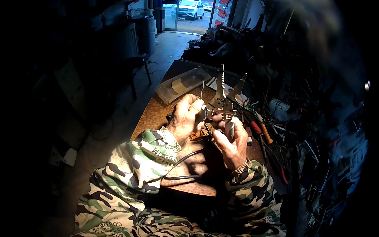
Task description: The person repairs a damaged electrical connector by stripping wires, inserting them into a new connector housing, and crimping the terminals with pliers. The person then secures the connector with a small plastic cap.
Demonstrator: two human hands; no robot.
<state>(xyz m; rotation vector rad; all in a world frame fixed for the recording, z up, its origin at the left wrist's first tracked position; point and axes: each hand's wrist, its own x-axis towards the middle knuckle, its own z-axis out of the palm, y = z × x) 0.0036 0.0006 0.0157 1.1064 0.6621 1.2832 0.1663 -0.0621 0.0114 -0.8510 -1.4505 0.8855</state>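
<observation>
In my right hand (232,141) is a metal wire stripper (222,102), its toothed jaws spread apart and aimed away from me. My left hand (185,116) pinches a black cable close beside the tool's pivot. A thin blue and white wire end (202,91) sticks up from the left fingertips. Below the hands, the black cable (185,158) loops over the brown wooden table (150,112) toward its near edge. My fingers hide how the cable is held and part of the stripper's handles.
A clear plastic box (183,85) with a tan roll-like piece inside stands at the table's far left. Tools lie along the right side, among them a screwdriver with an orange handle (266,133), beside a tangle of wires. Farther left stands a dark stool (136,65); a glass doorway (193,19) lies beyond.
</observation>
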